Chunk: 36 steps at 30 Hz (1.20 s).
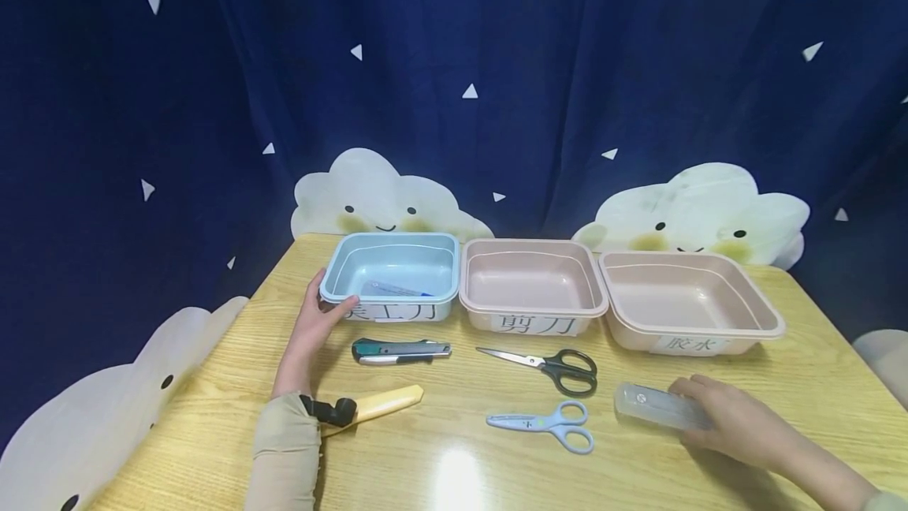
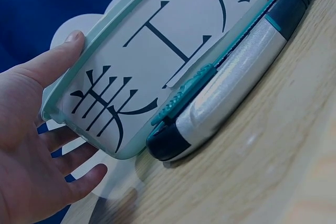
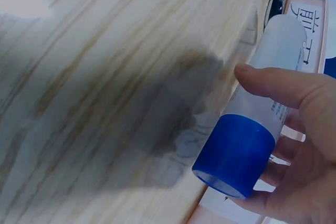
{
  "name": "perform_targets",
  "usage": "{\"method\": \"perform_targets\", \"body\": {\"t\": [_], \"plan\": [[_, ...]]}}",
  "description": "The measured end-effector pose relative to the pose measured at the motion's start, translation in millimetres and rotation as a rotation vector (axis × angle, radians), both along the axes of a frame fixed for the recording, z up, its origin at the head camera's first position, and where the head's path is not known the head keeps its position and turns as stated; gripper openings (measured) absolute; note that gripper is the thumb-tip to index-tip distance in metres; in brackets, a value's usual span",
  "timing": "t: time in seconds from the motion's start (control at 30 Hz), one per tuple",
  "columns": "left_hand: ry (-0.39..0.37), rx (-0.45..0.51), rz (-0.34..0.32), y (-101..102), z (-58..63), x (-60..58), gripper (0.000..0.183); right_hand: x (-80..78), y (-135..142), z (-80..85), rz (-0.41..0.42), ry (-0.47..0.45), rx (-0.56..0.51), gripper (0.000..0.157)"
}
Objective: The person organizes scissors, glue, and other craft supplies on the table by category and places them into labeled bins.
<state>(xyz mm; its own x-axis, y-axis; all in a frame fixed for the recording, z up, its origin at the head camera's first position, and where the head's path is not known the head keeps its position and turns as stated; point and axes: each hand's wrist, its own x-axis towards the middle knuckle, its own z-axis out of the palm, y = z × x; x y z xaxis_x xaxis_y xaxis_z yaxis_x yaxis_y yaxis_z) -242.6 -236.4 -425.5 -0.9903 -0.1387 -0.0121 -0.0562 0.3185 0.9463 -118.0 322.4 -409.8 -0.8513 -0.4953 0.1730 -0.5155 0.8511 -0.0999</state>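
My left hand holds the front left corner of a light blue plastic box. In the left wrist view its thumb lies on the rim, and the other fingers are partly hidden behind the box. A slim translucent item with a blue end lies inside. A green and grey utility knife is on the table just before this box. My right hand grips a translucent glue bottle above the table at the right. Its blue cap shows in the right wrist view.
Two beige boxes, the middle one and the right one, stand beside the blue box, all with labels. Black-handled scissors and light blue scissors lie mid-table. A yellow item is partly behind my left wrist.
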Motion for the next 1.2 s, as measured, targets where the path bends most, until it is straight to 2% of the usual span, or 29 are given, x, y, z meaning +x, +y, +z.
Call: {"method": "perform_targets", "body": {"t": [0.23,0.47,0.77,0.97,1.2], "plan": [[-0.006,-0.006,0.000,0,0.3,-0.6,0.095,0.0,-10,8.9,-0.003,0.110,-0.005,0.049],[0.000,-0.004,-0.004,0,2.2,0.3,0.094,-2.1,-23,24.5,-0.009,0.126,-0.004,0.052],[0.013,-0.007,-0.002,0,-0.2,-0.8,0.093,-7.9,-48,37.1,0.048,0.264,-0.034,0.050],[0.008,-0.008,0.002,0,-0.2,0.1,0.093,-15.2,-67,43.5,0.021,0.247,-0.089,0.054],[0.005,0.001,-0.001,-1,1.1,1.6,0.093,-33.1,-84,49.7,0.026,0.264,-0.119,0.050]]}}
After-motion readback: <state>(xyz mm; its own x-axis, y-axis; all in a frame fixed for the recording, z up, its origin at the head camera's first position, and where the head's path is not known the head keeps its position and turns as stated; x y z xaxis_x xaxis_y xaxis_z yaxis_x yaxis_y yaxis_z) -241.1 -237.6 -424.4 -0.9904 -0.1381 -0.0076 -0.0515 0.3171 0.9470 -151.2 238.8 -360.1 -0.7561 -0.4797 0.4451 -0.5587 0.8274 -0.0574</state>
